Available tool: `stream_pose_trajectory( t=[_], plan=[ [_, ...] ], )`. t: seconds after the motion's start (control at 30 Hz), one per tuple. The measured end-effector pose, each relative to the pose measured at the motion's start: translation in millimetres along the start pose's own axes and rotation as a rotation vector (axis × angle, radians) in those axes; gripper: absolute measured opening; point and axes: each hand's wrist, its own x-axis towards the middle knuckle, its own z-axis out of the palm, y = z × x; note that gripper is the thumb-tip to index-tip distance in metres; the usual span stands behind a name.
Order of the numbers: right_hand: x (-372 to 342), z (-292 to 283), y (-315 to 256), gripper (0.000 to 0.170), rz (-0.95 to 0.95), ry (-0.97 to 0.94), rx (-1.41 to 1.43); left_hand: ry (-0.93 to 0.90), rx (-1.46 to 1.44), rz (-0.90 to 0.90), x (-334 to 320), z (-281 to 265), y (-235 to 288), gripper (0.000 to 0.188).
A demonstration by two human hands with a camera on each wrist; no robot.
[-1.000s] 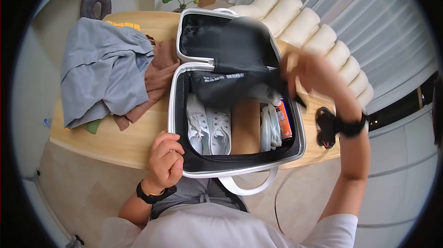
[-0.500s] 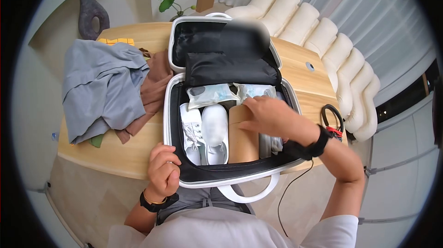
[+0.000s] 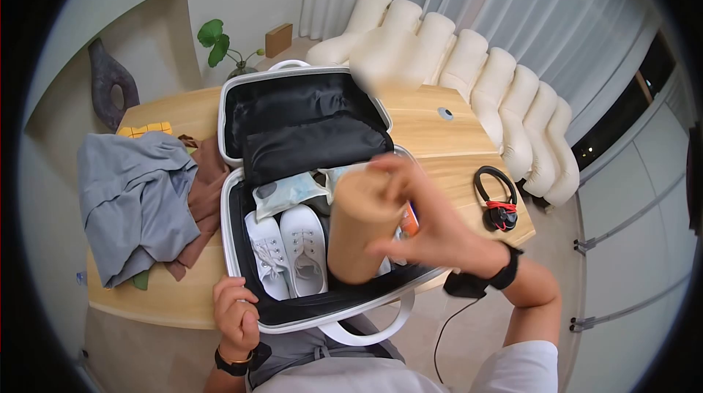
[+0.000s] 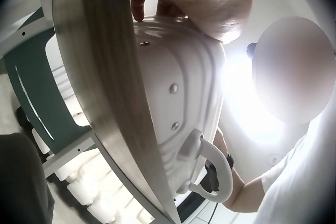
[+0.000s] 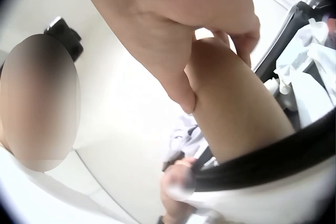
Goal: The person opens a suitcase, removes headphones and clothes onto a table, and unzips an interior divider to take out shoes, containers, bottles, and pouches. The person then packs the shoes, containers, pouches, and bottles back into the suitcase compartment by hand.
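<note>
My right hand (image 3: 439,225) grips a tan cylinder (image 3: 360,239), thumb on one side and fingers around its top end. The cylinder stands tilted and partly raised in the suitcase (image 3: 293,96), beside a pair of white sneakers (image 3: 304,250). In the right wrist view, the lower end of the cylinder (image 5: 236,108) is hidden behind the suitcase's dark rim. At the near left corner, my left hand (image 3: 236,312) holds the suitcase edge with curled fingers. Past the sneakers lie soft printed packs (image 3: 293,194), and an orange box (image 3: 410,221) shows behind my right hand.
A black fabric panel (image 3: 315,146) lies across the hinge below the open lid. Grey clothing (image 3: 135,206) and brown clothing (image 3: 205,203) are heaped left on the wooden table (image 3: 439,144). Headphones (image 3: 500,214) lie on the right; a cream sofa (image 3: 469,64) stands behind.
My right hand has swept the black panel back toward the lid, then taken hold of the tan cylinder and lifted it partly. My left hand has stayed on the suitcase corner.
</note>
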Motion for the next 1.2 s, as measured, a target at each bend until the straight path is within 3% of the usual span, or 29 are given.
stream_pose_trajectory(
  t=[0.07, 0.13, 0.2, 0.23, 0.3, 0.4, 0.53, 0.63, 0.73, 0.77, 0.8, 0.87, 0.93, 1.0, 1.07, 1.1, 1.2],
  plan=[
    [18, -36, 7, 0.062, 0.016, 0.260, 0.145, -0.011, 0.006, -0.004, -1, -1, 0, 0.036],
    [42, -77, 34, 0.070, 0.076, 0.445, 0.009, -0.014, 0.016, -0.007, 0, -1, 1, 0.037],
    [63, -98, 79, 0.073, 0.011, 0.522, -0.521, -0.013, 0.016, -0.006, -1, 0, -1, 0.037],
    [67, -103, 105, 0.073, 0.011, 0.522, -0.520, -0.010, 0.014, 0.001, -1, 0, -2, 0.038],
    [75, -103, 161, 0.074, 0.237, 0.482, -0.608, -0.005, 0.019, 0.003, 0, 0, -4, 0.038],
    [81, -97, 226, 0.072, 0.373, 0.455, -0.641, -0.019, 0.026, 0.000, -1, -1, -5, 0.039],
    [86, -86, 291, 0.074, 0.361, 0.487, -0.613, -0.043, 0.059, -0.017, -3, -2, -5, 0.038],
    [83, -79, 309, 0.070, 0.304, 0.497, -0.610, -0.054, 0.068, -0.026, -2, -2, -4, 0.038],
    [79, -85, 288, 0.071, 0.343, 0.459, -0.737, -0.050, 0.068, -0.046, -4, -3, -4, 0.034],
    [77, -87, 269, 0.061, 0.269, 0.502, -0.797, -0.042, 0.067, -0.059, -4, -4, -4, 0.030],
    [75, -90, 244, 0.061, 0.269, 0.498, -0.801, -0.040, 0.063, -0.062, -4, -4, -3, 0.030],
    [67, -93, 190, 0.046, 0.515, 0.064, -0.395, -0.045, 0.062, -0.070, -4, -4, -3, 0.029],
    [51, -72, 138, 0.035, 0.457, -0.174, -0.473, -0.042, 0.051, -0.065, -5, -4, -4, 0.028],
    [30, -48, 111, 0.051, 0.335, -0.396, -0.597, -0.041, 0.048, -0.059, -5, -5, -4, 0.028],
    [22, -24, 94, 0.068, 0.317, -0.393, -0.478, -0.050, 0.072, -0.042, -5, -6, -4, 0.027],
    [17, -14, 99, 0.082, 0.189, -0.386, -0.514, -0.048, 0.072, -0.040, -4, -6, -4, 0.027],
    [24, 7, 102, 0.053, 0.263, -0.436, -0.661, -0.028, 0.064, -0.028, -3, -5, -5, 0.029]
  ],
)
